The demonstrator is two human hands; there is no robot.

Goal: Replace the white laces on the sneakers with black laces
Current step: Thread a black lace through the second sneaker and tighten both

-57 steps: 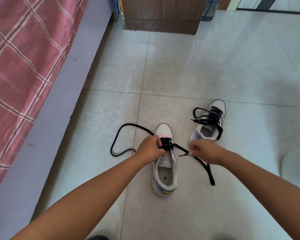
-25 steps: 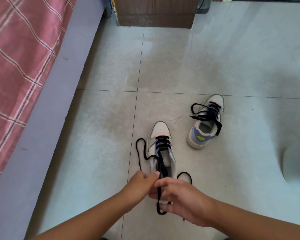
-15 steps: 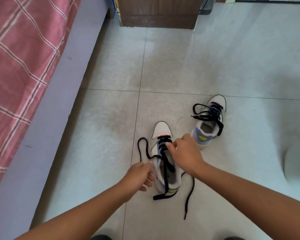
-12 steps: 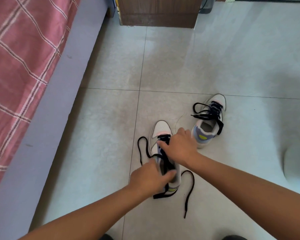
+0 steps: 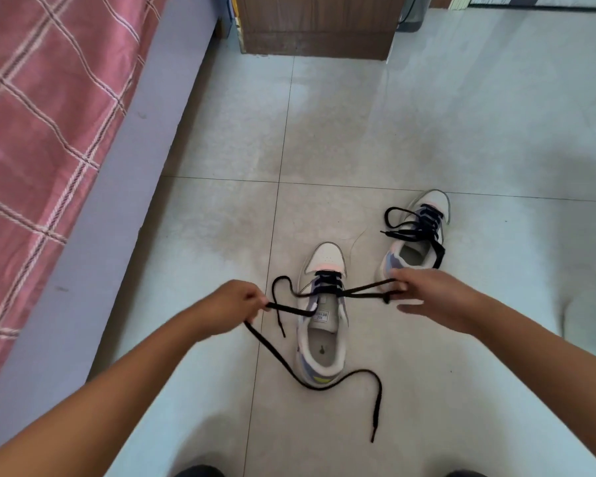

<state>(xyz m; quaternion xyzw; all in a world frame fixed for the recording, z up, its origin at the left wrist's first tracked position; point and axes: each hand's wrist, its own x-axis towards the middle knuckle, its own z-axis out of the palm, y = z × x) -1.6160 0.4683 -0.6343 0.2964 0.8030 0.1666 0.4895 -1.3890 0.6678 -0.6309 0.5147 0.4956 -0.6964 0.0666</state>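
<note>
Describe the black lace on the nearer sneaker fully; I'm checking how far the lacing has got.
The black lace is a flat, woven-looking cord threaded only through the front eyelets of the nearer sneaker, behind the toe; the rows nearer the heel are unlaced. The left hand pinches one side, pulled out leftward, with a small loop beside the toe. From that hand a long tail trails over the floor round the heel. The right hand pinches the other side, stretched taut rightward.
</note>
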